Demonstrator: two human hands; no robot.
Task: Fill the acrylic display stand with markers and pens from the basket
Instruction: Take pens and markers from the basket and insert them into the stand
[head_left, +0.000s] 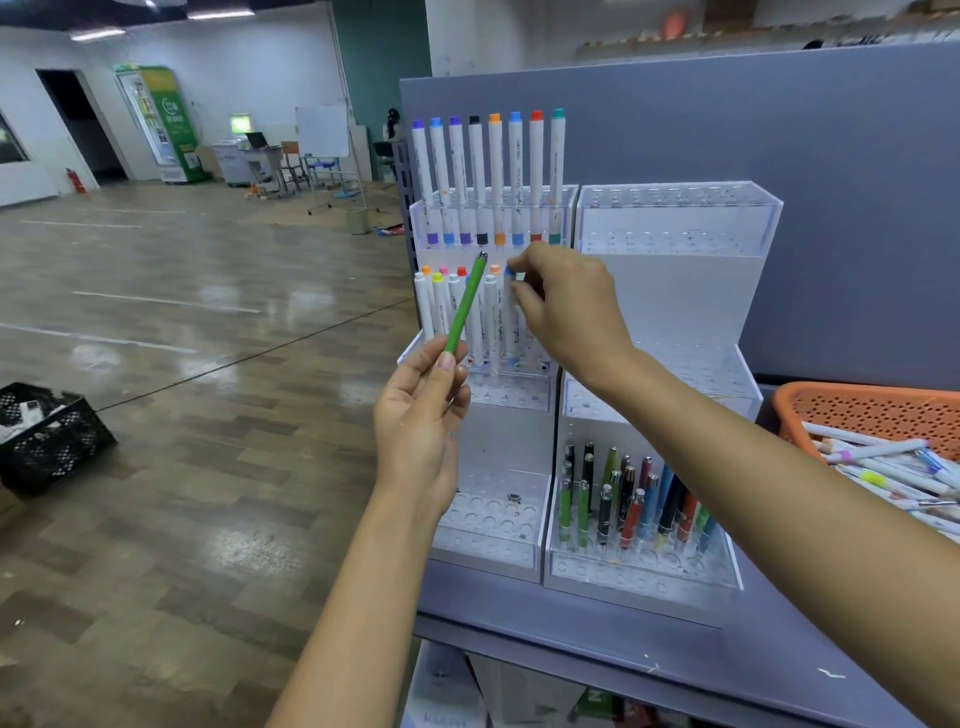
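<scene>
Even, cool indoor light fills the scene, coming from ceiling strip lights (218, 13) at the top left. The glossy floor (208, 338) throws back pale patches of glare. Shadows are soft and faint. The acrylic display stand (675, 218) carries a mild sheen. Wide-angle distortion curves the partition (831, 156) toward the edges. The far room and the lower corners look soft.

Left grip (421, 415) holds a green pen (467, 306), tilted, in front of the left acrylic display stand (506, 439). Right grip (566, 306) pinches the top of a blue-capped marker (511, 338) standing in the middle tier. Orange basket (872, 410) of markers rests at right on the desk (571, 608).
</scene>
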